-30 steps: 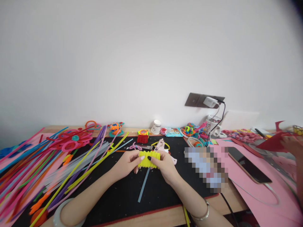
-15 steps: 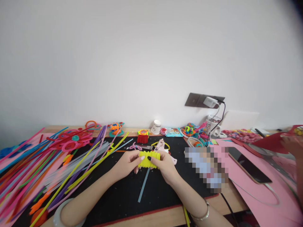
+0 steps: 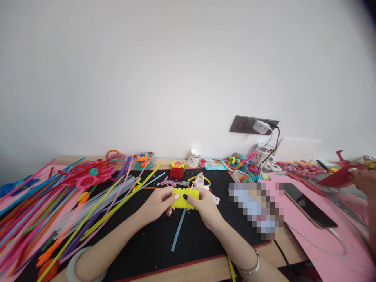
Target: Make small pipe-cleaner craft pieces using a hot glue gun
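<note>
"Yellow pipe-cleaner bundle: how does it sit in your fingers?"

"Starting from the left, my left hand grips one end, thumb pressed on the near face, a couple of fingertips showing below. The bundle spans the gap to my right hand, which grasps the other end, its dark-nailed thumb laid across the ridges; the fingers behind are mostly hidden. So it's pinched from both sides, above the black mat as I look down. Whether it touches the mat, I can't tell."

"And what's everything made of, left to right?"

"Fuzzy pipe cleaners fan out at the far left, long and thin, in pink, blue, orange and more. Over their upper ends lies a looped pink flower with a teal centre. Next, my bundle: plush folds packed side by side into a short, corrugated block. One straight grey-blue strip slants from its near edge."

"Further right?"

"A glossy, dark-screened phone on a smooth pink sheet, then another person's hand at a pointed red sheet."
</note>
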